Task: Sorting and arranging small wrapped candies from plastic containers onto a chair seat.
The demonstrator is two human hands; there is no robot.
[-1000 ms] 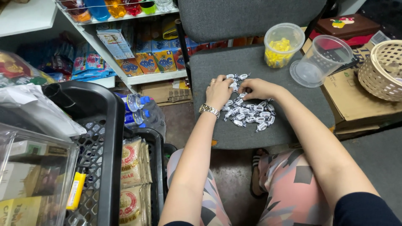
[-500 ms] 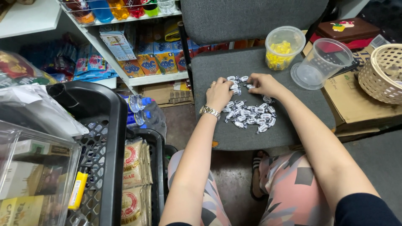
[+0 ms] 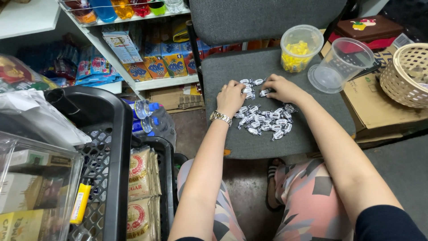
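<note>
In the head view, your left hand (image 3: 232, 96) and right hand (image 3: 281, 88) rest with curled fingers on small silver-wrapped candies (image 3: 265, 119) spread on the grey fabric chair seat (image 3: 312, 129). Whether either hand pinches one, you cannot tell. The pile lies just below both hands, towards you.

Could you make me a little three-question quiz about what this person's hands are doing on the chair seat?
1. True or false: both hands rest among the wrapped candies on the grey chair seat.
2. Which wrist bears the watch? A) left B) right
3. What fills the lidless tub at the seat's back?

Key:
1. True: the left hand and right hand both touch the pile's far end.
2. A.
3. Yellow candies; the clear tub beside it lies tipped and looks empty.
</note>
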